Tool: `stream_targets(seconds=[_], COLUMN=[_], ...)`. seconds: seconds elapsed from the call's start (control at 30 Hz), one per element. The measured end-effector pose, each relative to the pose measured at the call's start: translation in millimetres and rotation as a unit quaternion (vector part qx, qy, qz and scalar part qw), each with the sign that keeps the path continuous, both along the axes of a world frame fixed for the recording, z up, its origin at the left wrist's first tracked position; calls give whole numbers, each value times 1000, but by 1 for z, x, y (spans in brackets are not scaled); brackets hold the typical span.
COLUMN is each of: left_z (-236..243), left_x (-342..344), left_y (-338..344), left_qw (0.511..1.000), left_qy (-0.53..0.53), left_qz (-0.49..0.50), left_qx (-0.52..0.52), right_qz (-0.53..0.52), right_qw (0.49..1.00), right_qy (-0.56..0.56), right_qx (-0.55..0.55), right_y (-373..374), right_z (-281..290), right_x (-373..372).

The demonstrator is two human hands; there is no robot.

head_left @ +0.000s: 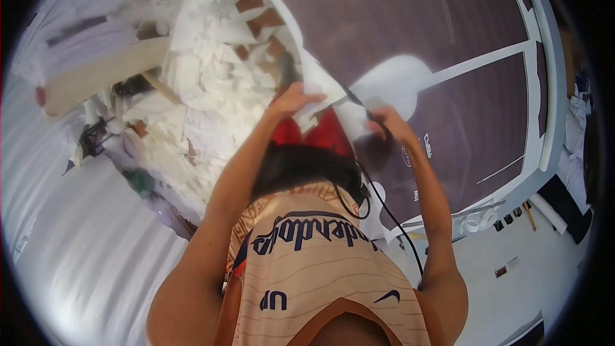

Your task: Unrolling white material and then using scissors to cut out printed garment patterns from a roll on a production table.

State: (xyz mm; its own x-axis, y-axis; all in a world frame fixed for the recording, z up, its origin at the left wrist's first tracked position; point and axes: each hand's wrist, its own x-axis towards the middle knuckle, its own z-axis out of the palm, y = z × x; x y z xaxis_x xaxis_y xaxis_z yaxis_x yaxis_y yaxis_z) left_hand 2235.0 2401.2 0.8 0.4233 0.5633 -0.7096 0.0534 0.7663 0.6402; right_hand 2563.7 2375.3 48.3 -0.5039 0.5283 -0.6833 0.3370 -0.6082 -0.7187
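Note:
My left hand (296, 99) is at the near left edge of a large printed sheet (397, 13), dark brown-purple with white margins. Its fingers close on the white margin (318, 83), with some blur. To the right, my right hand (392, 125) grips a slim black corded tool (352, 97), its thin end pointing away and to the left over the white margin. The tool's exact kind is not clear. From beneath that hand a black cable (397, 223) runs down past my right side. White rounded shapes (400, 80) are printed between the dark panels.
A big heap of white and cream scraps (218, 90) lies left of the table, with a beige board-like piece (106, 77) on it. The table's pale rim (552, 90) curves along the right. Rolls (548, 211) and small objects lie on the floor at lower right.

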Motion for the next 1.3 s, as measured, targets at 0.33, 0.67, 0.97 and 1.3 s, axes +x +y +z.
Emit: stream_targets(seconds=[0.33, 0.67, 0.97, 1.3], left_z=[14, 25, -6, 54], left_x=[-7, -1, -44, 183], left_y=[3, -3, -20, 47], left_qw=[999, 995, 862, 983], left_qy=[1, -15, 407, 115], left_qz=[-40, -99, -50, -82], left_qx=[6, 17, 299, -115], right_qz=[-50, -144, -267, -624], right_qw=[998, 989, 956, 769], right_qy=[-19, -22, -97, -65], right_qx=[18, 18, 67, -126], right_y=[28, 30, -94, -227], right_z=[10, 18, 73, 58], right_x=[-68, -103, -62, -77])
